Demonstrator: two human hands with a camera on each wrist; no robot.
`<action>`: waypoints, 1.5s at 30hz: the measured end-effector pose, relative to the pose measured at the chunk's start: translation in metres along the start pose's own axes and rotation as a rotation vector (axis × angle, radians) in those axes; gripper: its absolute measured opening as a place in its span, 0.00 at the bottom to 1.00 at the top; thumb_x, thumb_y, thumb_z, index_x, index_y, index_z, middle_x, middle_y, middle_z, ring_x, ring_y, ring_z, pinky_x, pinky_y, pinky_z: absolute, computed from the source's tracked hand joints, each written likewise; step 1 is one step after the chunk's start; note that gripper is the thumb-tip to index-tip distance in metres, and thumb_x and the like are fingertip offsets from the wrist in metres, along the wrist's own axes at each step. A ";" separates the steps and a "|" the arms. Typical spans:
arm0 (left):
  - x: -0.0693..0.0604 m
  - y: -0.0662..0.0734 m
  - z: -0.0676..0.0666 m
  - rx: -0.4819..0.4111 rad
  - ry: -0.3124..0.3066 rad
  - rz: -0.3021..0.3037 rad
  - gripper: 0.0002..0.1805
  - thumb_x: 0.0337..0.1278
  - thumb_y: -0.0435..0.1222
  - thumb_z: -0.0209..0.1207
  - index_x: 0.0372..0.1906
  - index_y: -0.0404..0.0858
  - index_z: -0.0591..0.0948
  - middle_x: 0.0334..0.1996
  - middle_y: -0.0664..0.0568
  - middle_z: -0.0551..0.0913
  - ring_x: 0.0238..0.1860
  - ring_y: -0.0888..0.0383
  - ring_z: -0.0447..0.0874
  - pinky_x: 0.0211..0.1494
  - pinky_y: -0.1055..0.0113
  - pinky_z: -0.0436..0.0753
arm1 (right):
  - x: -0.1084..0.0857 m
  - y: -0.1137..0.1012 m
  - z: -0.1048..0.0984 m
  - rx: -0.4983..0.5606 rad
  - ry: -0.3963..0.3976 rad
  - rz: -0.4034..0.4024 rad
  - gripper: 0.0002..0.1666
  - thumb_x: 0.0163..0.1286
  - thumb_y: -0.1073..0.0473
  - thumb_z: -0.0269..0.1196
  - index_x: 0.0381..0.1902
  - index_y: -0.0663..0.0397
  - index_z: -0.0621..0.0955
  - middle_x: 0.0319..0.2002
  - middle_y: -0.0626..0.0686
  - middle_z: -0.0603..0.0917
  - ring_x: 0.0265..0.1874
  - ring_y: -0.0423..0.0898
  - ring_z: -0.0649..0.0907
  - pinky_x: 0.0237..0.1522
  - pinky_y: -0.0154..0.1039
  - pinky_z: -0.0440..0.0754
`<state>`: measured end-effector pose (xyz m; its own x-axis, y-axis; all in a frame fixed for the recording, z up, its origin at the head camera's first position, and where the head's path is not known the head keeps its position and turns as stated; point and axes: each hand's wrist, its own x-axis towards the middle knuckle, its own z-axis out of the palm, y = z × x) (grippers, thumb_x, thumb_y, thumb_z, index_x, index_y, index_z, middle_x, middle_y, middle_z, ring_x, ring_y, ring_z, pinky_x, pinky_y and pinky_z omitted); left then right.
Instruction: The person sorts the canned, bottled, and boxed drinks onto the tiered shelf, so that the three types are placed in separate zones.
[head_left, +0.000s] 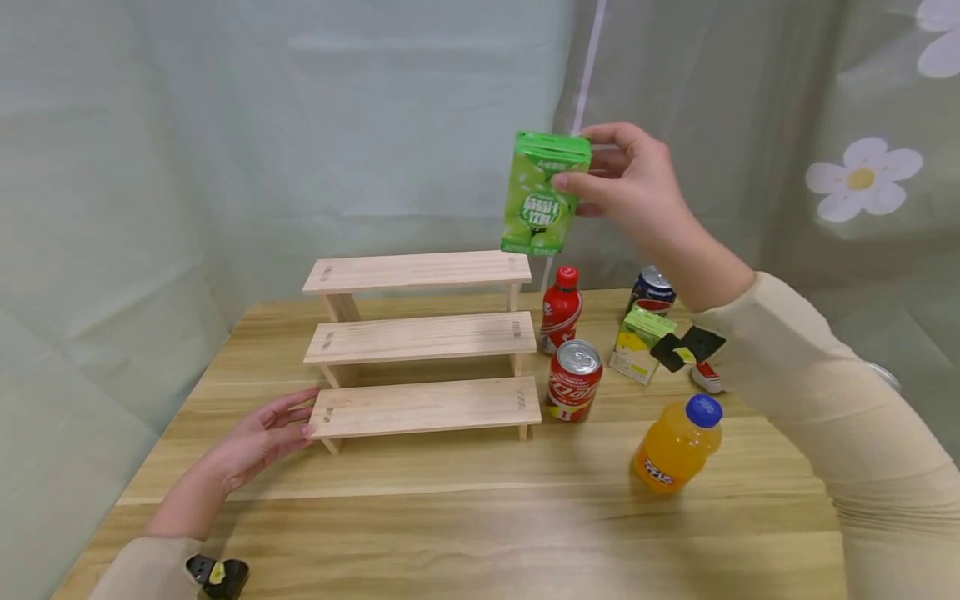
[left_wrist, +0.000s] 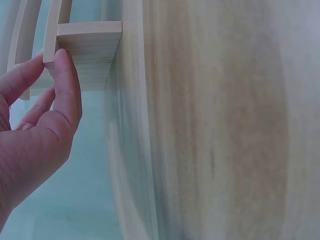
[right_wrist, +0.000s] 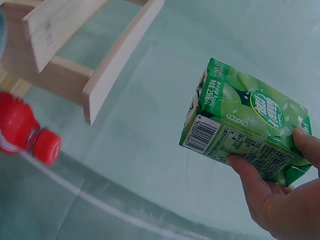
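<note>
Hands well apart, each with a hold on something. Pinches the left end of the bottom shelf (head_left: pixel 427 408) with the left hand (head_left: pixel 255 437), thumb and fingertips around its edge. Probably best as a light brace: press down rather than pull, so as not to drag the wooden stand (head_left: pixel 420 337) across the bench (head_left: pixel 495 533). Mind the bench's left edge, beyond that hand; more open room in front of the stand.

Moving right, three stepped shelves, all bare, with free air over each. Above the right end of the top shelf (head_left: pixel 390 271) in the head view, off the wood, the green juice box (head_left: pixel 536 212), slightly tilted, printed front toward the viewer. Grips it near its right side with the right hand (head_left: pixel 641 183), thumb across the front. For a tidy set-down: squeeze gently, straighten the box before any contact, come inward from the shelf's end for support under the whole base, and release only once steady. Watch the cloth (head_left: pixel 442 167) behind.

Just past the shelf ends, the red bottle (head_left: pixel 561 317) and, nearer, the red can (head_left: pixel 576 387): tight there, so best to pass above both. Farther right, the orange bottle (head_left: pixel 675 450) near the front, with roomier bench around it; behind, the yellow-green carton (head_left: pixel 636 346) and dark can (head_left: pixel 651 293), crowded close together.
</note>
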<state>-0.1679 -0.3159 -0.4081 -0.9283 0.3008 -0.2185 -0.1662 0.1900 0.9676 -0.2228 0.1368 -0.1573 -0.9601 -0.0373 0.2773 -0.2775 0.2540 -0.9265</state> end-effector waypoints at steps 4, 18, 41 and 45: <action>0.000 0.001 0.001 -0.012 -0.011 0.005 0.38 0.64 0.31 0.56 0.74 0.33 0.52 0.55 0.52 0.71 0.48 0.69 0.79 0.51 0.72 0.83 | 0.011 0.001 0.016 0.012 -0.005 -0.016 0.30 0.61 0.63 0.67 0.60 0.53 0.70 0.56 0.56 0.80 0.49 0.47 0.81 0.40 0.35 0.87; -0.001 0.003 0.001 -0.006 -0.012 -0.004 0.37 0.64 0.32 0.57 0.74 0.38 0.54 0.55 0.50 0.69 0.48 0.69 0.79 0.51 0.72 0.83 | 0.037 0.008 0.086 0.153 -0.071 -0.020 0.29 0.61 0.65 0.67 0.59 0.53 0.71 0.53 0.54 0.81 0.48 0.45 0.82 0.44 0.41 0.86; -0.007 -0.002 0.002 -0.146 -0.055 0.016 0.30 0.63 0.27 0.55 0.68 0.52 0.66 0.49 0.63 0.74 0.48 0.68 0.79 0.51 0.73 0.83 | 0.052 0.020 0.186 0.173 -0.128 -0.061 0.33 0.60 0.65 0.67 0.62 0.57 0.69 0.54 0.56 0.81 0.48 0.45 0.82 0.43 0.25 0.83; -0.008 -0.002 0.002 -0.160 -0.067 0.028 0.29 0.64 0.27 0.54 0.66 0.53 0.67 0.48 0.64 0.75 0.49 0.68 0.79 0.51 0.73 0.83 | 0.050 0.027 0.199 0.126 -0.131 -0.057 0.33 0.61 0.64 0.67 0.63 0.55 0.69 0.54 0.55 0.81 0.48 0.43 0.82 0.43 0.23 0.82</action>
<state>-0.1592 -0.3173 -0.4088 -0.9099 0.3666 -0.1940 -0.1965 0.0309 0.9800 -0.2850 -0.0503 -0.2188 -0.9367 -0.1760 0.3028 -0.3264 0.1249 -0.9370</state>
